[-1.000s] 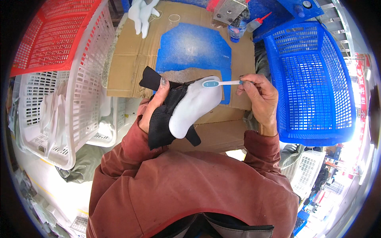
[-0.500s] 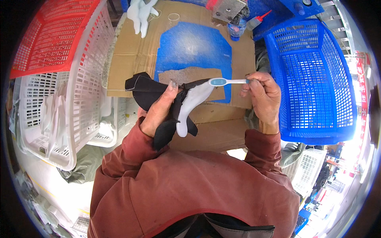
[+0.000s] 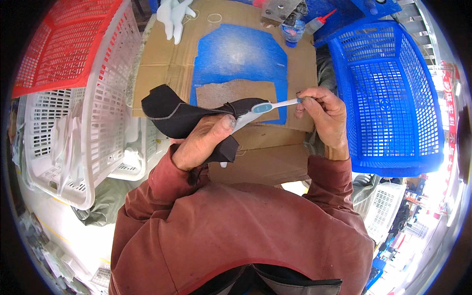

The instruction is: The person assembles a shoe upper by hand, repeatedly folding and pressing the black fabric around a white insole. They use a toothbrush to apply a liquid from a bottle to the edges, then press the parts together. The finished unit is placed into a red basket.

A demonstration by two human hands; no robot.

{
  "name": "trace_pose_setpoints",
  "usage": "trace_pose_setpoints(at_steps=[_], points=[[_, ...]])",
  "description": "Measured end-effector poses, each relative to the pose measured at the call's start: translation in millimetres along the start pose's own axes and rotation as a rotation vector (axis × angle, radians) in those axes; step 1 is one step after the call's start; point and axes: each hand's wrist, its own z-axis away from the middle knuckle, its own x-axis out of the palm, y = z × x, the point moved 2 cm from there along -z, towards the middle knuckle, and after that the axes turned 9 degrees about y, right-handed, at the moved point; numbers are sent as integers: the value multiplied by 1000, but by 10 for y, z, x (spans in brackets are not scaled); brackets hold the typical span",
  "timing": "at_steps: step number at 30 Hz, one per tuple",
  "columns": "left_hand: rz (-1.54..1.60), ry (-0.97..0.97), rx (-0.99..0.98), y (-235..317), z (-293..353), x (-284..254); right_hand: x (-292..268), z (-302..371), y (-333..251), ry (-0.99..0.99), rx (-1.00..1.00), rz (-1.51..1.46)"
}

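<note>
My left hand [image 3: 209, 137] is closed around a black fabric glove [image 3: 172, 115] with a pale white lining. Past my thumb, a strip of the white lining [image 3: 246, 118] shows, and a black finger of the glove reaches toward the right. My right hand [image 3: 322, 115] pinches the thin end of a white toothbrush-like stick [image 3: 282, 103]. The stick's wide oval end has a pale blue face and lies against the glove where black meets white. No bristles can be seen. My left fingers are mostly hidden under the fabric.
A blue board [image 3: 241, 54] and a brown cardboard piece [image 3: 236, 92] lie on the cardboard-covered table. White gloves [image 3: 172, 19] and rubber bands are at the far left; a small jar [image 3: 292, 33] and red-tipped bottle [image 3: 317, 23] at the far right. Blue [image 3: 388, 162], white and red baskets flank the table.
The glove has turned in my left hand, and my thumb now covers much of the white lining. The stick has tilted, its oval end dropping slightly and shifting left.
</note>
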Motion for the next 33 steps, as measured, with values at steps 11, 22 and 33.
trace_pose_setpoints(at_steps=[11, 22, 33], points=[[-105, 3, 96, 66, 10, 72, 94, 17, -120, -97, 17, 172], [-186, -1, 68, 115, 24, 79, 69, 57, -137, -60, 35, 172], [-256, -26, 29, 119, 49, 34, 9, 39, -126, -106, 97, 185]])
